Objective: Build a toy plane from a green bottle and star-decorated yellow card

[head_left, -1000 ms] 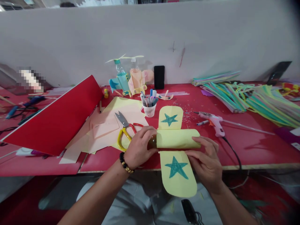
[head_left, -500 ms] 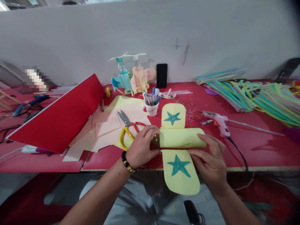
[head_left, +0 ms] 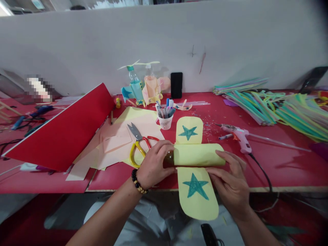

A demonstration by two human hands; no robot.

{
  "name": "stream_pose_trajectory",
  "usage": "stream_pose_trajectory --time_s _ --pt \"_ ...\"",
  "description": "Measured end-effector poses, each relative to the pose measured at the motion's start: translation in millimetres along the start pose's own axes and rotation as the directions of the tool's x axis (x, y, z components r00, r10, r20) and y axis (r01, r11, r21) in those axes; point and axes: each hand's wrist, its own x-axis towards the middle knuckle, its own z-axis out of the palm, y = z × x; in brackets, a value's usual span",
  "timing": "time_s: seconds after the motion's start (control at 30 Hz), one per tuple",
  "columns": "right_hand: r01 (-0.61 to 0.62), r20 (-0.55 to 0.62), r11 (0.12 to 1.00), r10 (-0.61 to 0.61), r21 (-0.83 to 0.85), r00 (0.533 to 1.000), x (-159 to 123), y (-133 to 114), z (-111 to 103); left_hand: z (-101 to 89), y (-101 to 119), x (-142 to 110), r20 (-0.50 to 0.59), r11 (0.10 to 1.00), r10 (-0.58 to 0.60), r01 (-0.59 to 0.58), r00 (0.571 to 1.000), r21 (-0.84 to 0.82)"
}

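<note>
My left hand is closed round the glossy brown end of what looks like a bottle. Yellow paper wraps the rest of it, which lies level over the table's front edge. Two rounded yellow flaps stick out from the wrap, the far flap and the near flap, each with a green star drawn on it. My right hand grips the right end of the wrapped bottle, fingers on top and thumb below by the near flap. The bottle's neck is hidden.
Left of my hands, open scissors lie on paper sheets. A cup of markers stands behind. Right is a pink glue gun with its cord. Paper-covered bottles, a phone, a red board and coloured strips surround the space.
The whole scene sits slightly lower in the picture, as the head view has tilted up a little. Both hands keep their hold on the wrapped bottle with hardly any movement.
</note>
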Motion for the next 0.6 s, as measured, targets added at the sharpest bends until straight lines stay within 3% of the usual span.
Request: stream_pose_trajectory --time_s 0.6 --pt "-0.017 -0.013 1.0 0.017 0.001 1.0 -1.1 2.5 0.5 0.4 -1.1 0.9 -0.019 1.0 0.012 -0.012 1.0 -0.007"
